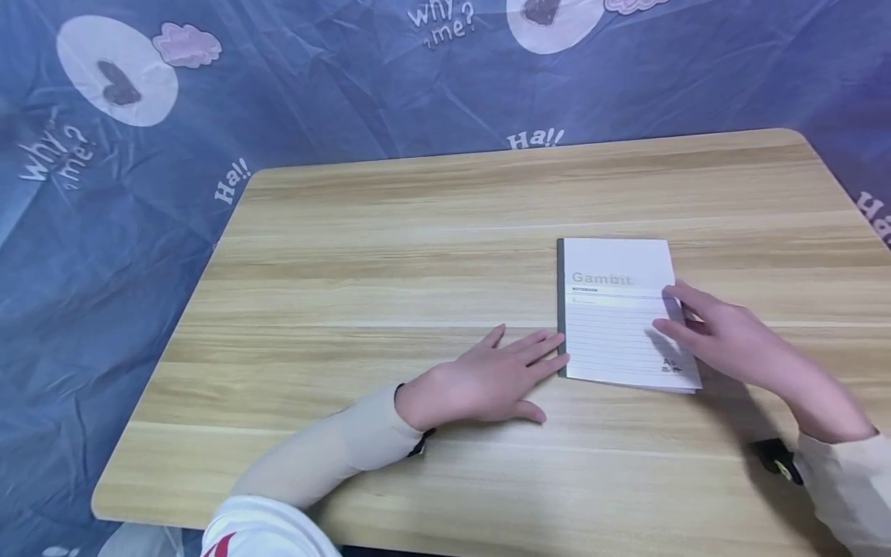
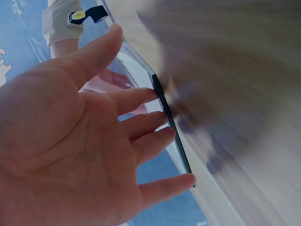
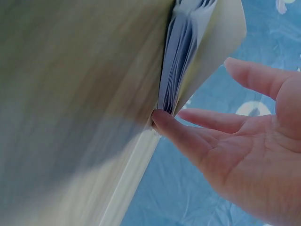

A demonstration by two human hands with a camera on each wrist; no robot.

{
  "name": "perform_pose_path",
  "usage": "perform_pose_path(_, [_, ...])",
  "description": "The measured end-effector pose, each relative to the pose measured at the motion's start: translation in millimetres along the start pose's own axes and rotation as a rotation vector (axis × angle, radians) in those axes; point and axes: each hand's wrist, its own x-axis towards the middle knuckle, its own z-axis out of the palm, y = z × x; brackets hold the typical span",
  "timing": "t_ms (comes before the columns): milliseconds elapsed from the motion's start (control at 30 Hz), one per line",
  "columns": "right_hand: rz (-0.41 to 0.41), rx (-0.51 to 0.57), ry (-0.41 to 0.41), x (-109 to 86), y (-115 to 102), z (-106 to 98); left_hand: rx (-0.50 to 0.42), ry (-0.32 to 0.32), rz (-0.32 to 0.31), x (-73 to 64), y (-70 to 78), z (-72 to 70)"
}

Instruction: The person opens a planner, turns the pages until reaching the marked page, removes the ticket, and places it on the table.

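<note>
A white A5 notebook [image 1: 616,333] with a dark spine and "Gambit" on its cover lies on the wooden table. My left hand [image 1: 487,383] spreads its fingers flat toward the notebook, fingertips right at the dark spine [image 2: 174,127]. In the left wrist view the palm is bare and holds nothing. At the opposite long side, my right hand [image 1: 731,340] has its thumb and a finger over the cover's edge. Another fingertip [image 3: 162,117] is at the page edges [image 3: 181,52], close to the table. The right thumb stands apart from the cover, whose loose edge lifts slightly.
The pale wooden table [image 1: 362,271] has rounded corners. Blue printed cloth [image 1: 334,85] hangs behind and along its left side. Dark straps ring both wrists, and the right one carries a small device [image 1: 778,462].
</note>
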Motion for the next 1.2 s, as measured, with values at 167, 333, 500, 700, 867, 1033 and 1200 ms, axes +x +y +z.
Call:
perform_pose_path(167, [-0.042,-0.014,-0.012,10.1,-13,4,-0.055,0.019,-0.025,-13.8,-10.8,3.6])
perform_pose_path(333, [-0.076,-0.044,-0.029,19.5,-26,8,-0.085,0.023,-0.047,-23.2,-18.1,7.2])
perform_pose_path(500, [-0.094,-0.051,-0.057,30.4,-36,11,-0.115,0.018,-0.076,-32.0,-24.5,8.8])
perform_pose_path(700, [-0.091,-0.039,-0.103,42.1,-49,14,-0.155,0.028,-0.113,-42.7,-32.6,10.7])
perform_pose_path(867, [-0.114,-0.039,-0.112,47.2,-61,18,-0.186,0.025,-0.147,-53.5,-40.3,12.2])
perform_pose_path(1033, [-0.135,-0.033,-0.119,51.1,-70,21,-0.214,0.041,-0.173,-63.2,-46.0,13.5])
perform_pose_path(1200, [-0.131,-0.028,-0.129,53.3,-74,24,-0.227,0.047,-0.169,-67.8,-48.0,16.6])
